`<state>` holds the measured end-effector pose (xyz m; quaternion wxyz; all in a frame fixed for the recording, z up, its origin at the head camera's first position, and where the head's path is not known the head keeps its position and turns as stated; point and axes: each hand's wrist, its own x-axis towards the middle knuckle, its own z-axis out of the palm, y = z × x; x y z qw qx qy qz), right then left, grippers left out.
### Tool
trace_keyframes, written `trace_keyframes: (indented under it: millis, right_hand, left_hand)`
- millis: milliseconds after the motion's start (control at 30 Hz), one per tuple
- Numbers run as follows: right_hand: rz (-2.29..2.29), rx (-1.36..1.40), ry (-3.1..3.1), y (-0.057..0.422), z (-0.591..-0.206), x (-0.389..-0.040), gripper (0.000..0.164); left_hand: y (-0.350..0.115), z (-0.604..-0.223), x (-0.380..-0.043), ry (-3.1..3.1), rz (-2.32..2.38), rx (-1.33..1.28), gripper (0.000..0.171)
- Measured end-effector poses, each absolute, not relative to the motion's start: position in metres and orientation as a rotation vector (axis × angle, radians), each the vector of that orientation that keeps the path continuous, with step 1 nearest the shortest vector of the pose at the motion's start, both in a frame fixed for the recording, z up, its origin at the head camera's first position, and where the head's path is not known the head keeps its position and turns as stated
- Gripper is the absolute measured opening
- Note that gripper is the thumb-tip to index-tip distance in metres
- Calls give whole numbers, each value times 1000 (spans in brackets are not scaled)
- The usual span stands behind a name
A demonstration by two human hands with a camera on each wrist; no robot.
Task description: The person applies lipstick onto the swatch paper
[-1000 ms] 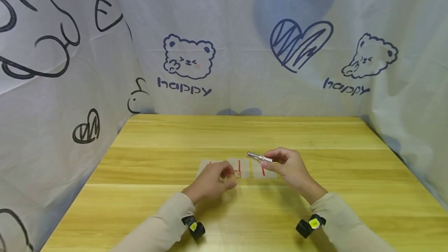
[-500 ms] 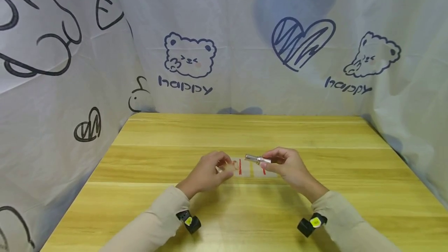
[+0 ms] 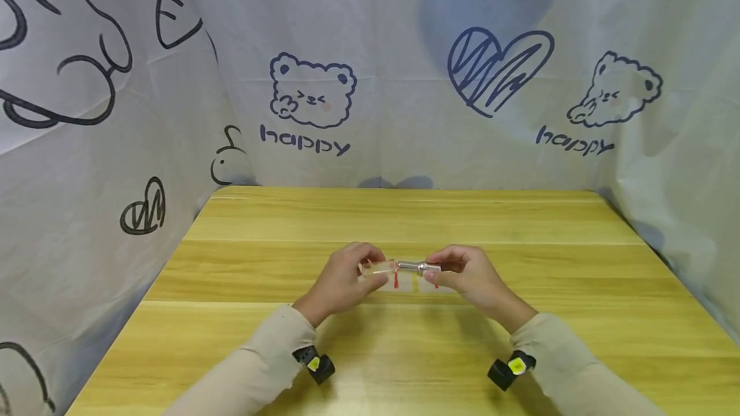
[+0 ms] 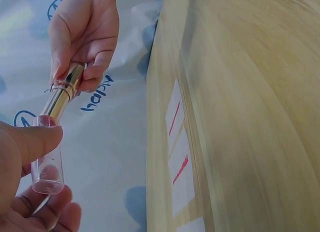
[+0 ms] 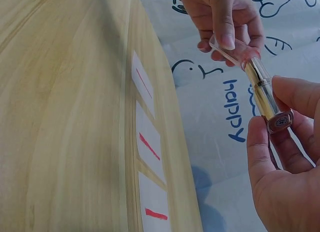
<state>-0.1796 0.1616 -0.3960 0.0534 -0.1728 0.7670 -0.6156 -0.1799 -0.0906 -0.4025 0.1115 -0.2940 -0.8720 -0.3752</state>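
Note:
My left hand (image 3: 347,278) pinches a clear lipstick cap (image 4: 56,164) between thumb and fingers. My right hand (image 3: 474,278) holds the base of a shiny metallic lipstick (image 3: 412,267) by its end. Both pieces are held above the table, lined up end to end. In the left wrist view, the narrow metal end is at the mouth of the cap. The right wrist view shows the lipstick's squarish bottom with a round label, facing away from the cap. Part of the cap is hidden behind my left thumb.
White paper pieces (image 5: 149,134) with red strokes lie in a row on the wooden table (image 3: 370,358), below the hands. White curtains (image 3: 393,121) with bear and heart drawings stand behind and at the sides. A camera is strapped on each wrist.
My left hand has gone up and slightly left, turning the cap's mouth towards the lipstick. My right hand has levelled the lipstick, and the two pieces now meet end to end.

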Motion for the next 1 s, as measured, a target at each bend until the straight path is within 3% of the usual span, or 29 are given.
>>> trace_keyframes:
  millis: [1000]
  right_hand:
    - [-1824,-564,2284,148,-398,-182,27]
  left_hand:
    - [-73,-406,-179,-2387,-1149,-963,25]
